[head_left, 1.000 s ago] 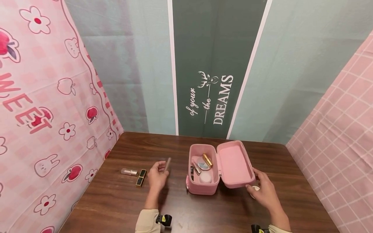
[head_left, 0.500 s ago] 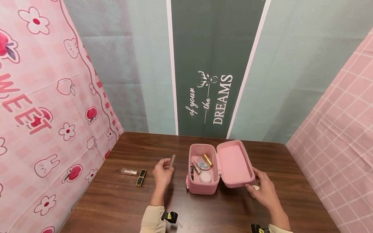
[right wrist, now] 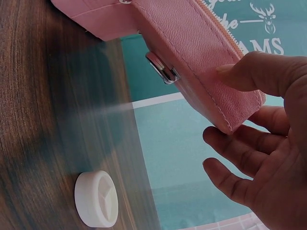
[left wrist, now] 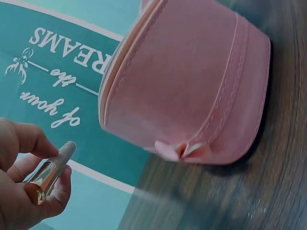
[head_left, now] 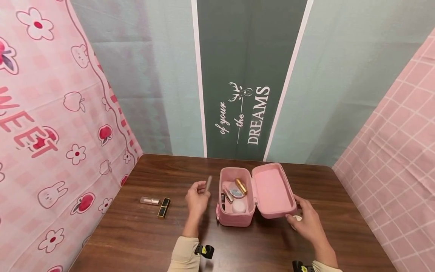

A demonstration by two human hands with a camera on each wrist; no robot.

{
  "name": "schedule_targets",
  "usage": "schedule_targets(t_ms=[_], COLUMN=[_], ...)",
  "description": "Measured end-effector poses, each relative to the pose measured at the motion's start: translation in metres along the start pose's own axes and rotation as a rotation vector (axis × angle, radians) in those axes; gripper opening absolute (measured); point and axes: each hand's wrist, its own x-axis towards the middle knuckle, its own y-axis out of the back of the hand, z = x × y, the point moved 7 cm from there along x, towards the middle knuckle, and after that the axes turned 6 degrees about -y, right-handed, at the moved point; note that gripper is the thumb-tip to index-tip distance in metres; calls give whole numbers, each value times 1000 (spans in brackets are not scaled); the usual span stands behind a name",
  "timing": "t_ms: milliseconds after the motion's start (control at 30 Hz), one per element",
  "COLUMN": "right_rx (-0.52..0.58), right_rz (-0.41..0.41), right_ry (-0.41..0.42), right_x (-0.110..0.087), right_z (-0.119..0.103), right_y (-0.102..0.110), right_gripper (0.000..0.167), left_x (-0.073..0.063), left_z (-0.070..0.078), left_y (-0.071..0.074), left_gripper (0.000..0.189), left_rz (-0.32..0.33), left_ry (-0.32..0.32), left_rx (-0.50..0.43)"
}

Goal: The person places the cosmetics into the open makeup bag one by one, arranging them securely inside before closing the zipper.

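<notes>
My left hand (head_left: 196, 201) pinches a slim cosmetic tube (head_left: 209, 184), held above the table left of a pink makeup case (head_left: 235, 220). In the left wrist view the tube (left wrist: 52, 168) has a shiny gold end and a greyish end. My right hand (head_left: 308, 221) grips the front right corner of the case's raised lid (head_left: 273, 190), thumb on the outside in the right wrist view. Inside the case lie a gold tube (head_left: 241, 186), a lipstick (head_left: 228, 195), a round silvery compact (head_left: 236, 191), a round white container (head_left: 239, 206) and a dark item (head_left: 223, 201).
On the wooden table (head_left: 136, 234) to the left lie a clear-capped lipstick (head_left: 149, 201) and a black-and-gold lipstick (head_left: 164, 208). A round white item (right wrist: 96, 199) sits on the table below the lid. Printed curtains hang around the table's back and sides.
My left hand has moved right with the slim tube, closer to the case. The right hand stays at the lid.
</notes>
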Motion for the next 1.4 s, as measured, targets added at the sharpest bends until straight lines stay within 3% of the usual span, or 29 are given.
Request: schedule_targets(t_ms=[333,567,933,1400], right_rx=[7,4,2,5], right_rz=[-17,-10,-10,-10], right_ry=[-19,-12,-4,-12], right_x=[-1,0,-1,0], right_z=[-2,-1,-1,0], right_y=[0,0,-1,-1], right_gripper=[68,68,68,69], left_x=[-5,-4,2,7], left_z=[6,8,4,8], left_y=[-20,-31,-46,-62], left_gripper=[34,31,21,27], left_rz=[8,17,26,19], left_ry=[6,18,38,63], left_rx=[-77,-72,-92,-127])
